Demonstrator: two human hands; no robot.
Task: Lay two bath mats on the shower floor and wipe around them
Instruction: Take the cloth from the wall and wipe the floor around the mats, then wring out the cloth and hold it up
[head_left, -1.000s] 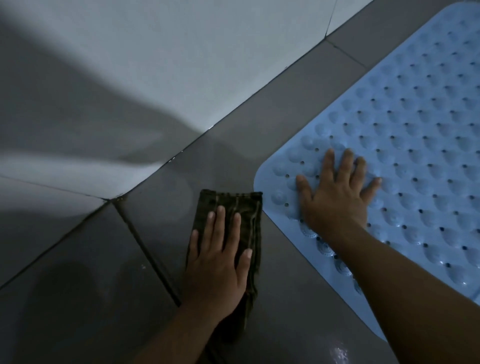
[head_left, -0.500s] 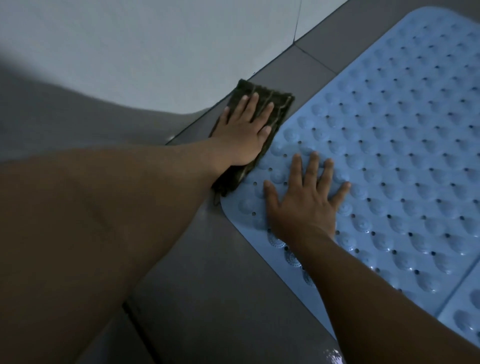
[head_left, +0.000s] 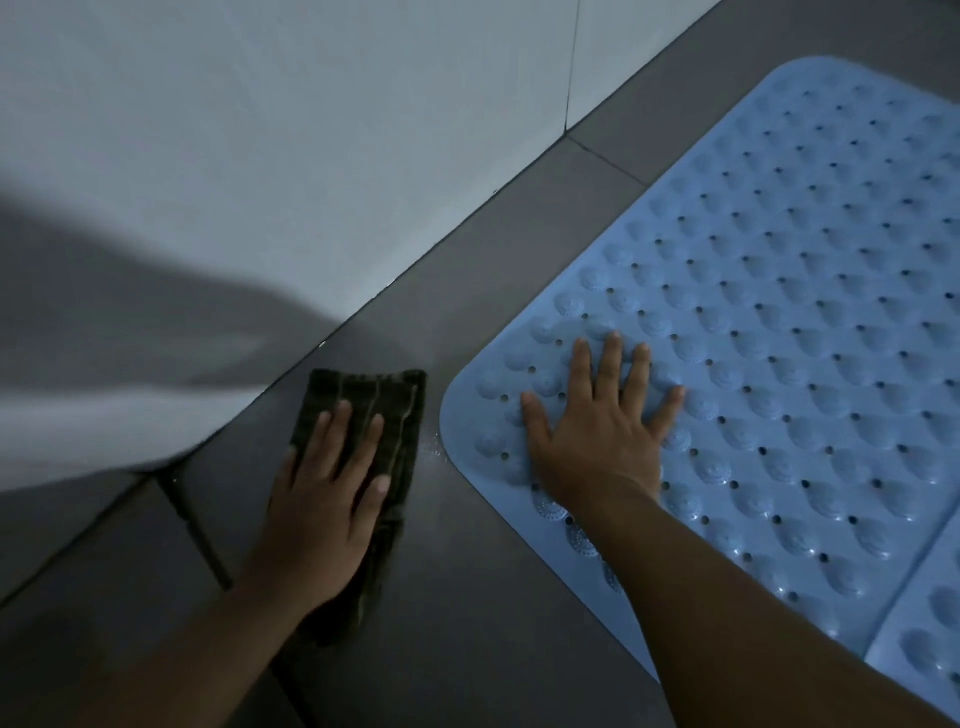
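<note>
Moved: my left hand (head_left: 324, 512) slid the cloth (head_left: 363, 415) back from the wall.
Left grip: flat, fingers apart, pressing cloth.
Right hand (head_left: 597, 436): splayed on blue bath mat (head_left: 779, 312).

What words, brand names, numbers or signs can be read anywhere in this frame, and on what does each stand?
None can be read.
Blue bath mat: only moulded bumps and holes, no lettering visible.
Second mat: only bumps visible.
Dark cloth under the left hand: woven stripes, no label showing.
Wall tiles and floor tiles: plain.
</note>
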